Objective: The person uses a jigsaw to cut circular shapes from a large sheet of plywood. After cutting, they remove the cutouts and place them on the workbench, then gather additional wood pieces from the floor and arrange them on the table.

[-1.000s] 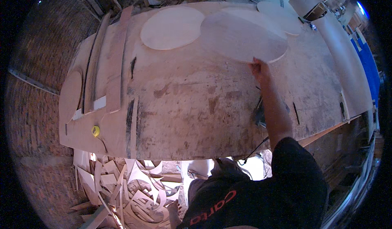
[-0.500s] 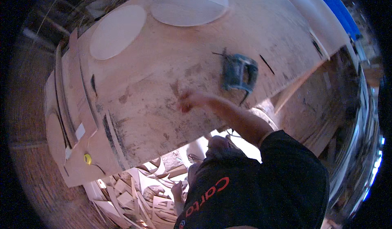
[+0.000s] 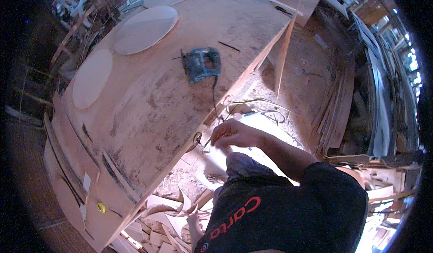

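Observation:
My right hand (image 3: 231,135) is beside the near edge of the big wooden board (image 3: 135,131), its fingers curled together. A thin pale sliver shows by the fingertips; whether they hold it is unclear. On the board, beyond this hand, a blue-green jigsaw (image 3: 201,65) lies on its side. Its dark cord (image 3: 214,93) runs over the edge near my right hand. My left hand (image 3: 195,220) hangs low beside my body, above the wood scraps, too small and dim to read its fingers.
Round pale discs (image 3: 146,30) lie along the board's far side. A yellow tape measure (image 3: 101,207) and long wooden strips (image 3: 74,136) are at its left end. Curved offcuts (image 3: 169,208) cover the floor below. Sheets (image 3: 376,91) lean at the right.
My right hand has moved from over the board's surface to its near edge, with fingers now curled. The view has turned, showing more floor at the right. The jigsaw still lies on the board.

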